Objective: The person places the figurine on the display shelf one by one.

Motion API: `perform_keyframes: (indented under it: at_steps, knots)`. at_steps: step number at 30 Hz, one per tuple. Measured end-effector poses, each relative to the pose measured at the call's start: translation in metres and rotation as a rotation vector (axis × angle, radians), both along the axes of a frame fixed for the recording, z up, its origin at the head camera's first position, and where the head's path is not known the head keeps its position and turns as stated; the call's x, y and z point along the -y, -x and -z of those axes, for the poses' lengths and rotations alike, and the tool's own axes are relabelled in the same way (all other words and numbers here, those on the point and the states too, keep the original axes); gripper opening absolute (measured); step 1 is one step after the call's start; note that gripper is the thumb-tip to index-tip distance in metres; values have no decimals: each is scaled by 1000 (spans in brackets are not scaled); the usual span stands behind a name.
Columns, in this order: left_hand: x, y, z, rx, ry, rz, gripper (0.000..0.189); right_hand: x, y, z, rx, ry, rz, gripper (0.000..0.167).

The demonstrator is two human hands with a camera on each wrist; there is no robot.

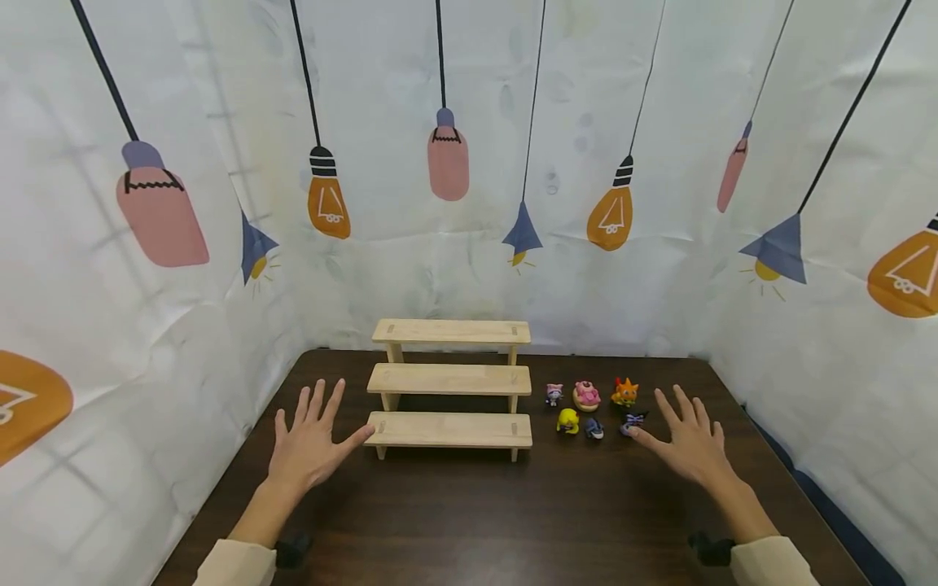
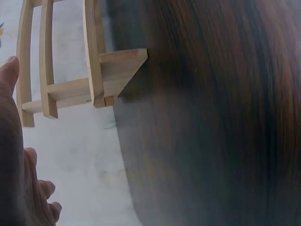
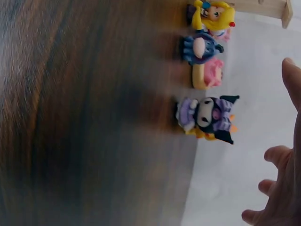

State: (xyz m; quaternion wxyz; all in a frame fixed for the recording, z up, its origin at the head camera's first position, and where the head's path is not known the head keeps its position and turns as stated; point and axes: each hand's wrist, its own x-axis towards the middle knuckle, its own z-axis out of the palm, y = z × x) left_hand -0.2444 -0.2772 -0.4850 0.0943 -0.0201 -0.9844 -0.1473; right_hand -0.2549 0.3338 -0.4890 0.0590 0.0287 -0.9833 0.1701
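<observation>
Standing on the dark wood-grained table (image 1: 469,513), the pale, three-tiered wooden stand (image 1: 449,378) has six small, multicoloured, plastic-looking figurines (image 1: 586,396) grouped to its right, presumably for easy reach, while the left hand (image 1: 311,446) and right hand (image 1: 687,446), fingers spread and gripping nothing, flank it.

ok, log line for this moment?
left hand: holding nothing, left of wooden stand | right hand: holding nothing, near figurines | wooden stand: three tiers | figurines: six, on table
</observation>
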Motion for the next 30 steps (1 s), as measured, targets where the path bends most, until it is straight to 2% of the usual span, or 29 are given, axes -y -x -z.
perform_keyframes:
  at_steps: [3,9,16,23,30]
  knots:
    - [-4,1,6,5,-69,-12,103,2,1,7,18,52,6,99]
    - [-14,5,16,-9,-223,-37,95,5,4,17,82,232,1,95]
    - [-22,8,25,-21,-454,-90,82,5,10,31,191,420,40,96]
    - [-25,10,36,-45,-720,-122,72,6,15,39,217,567,91,95]
    - [-30,11,47,-25,-908,-170,63,9,18,44,223,681,113,89]
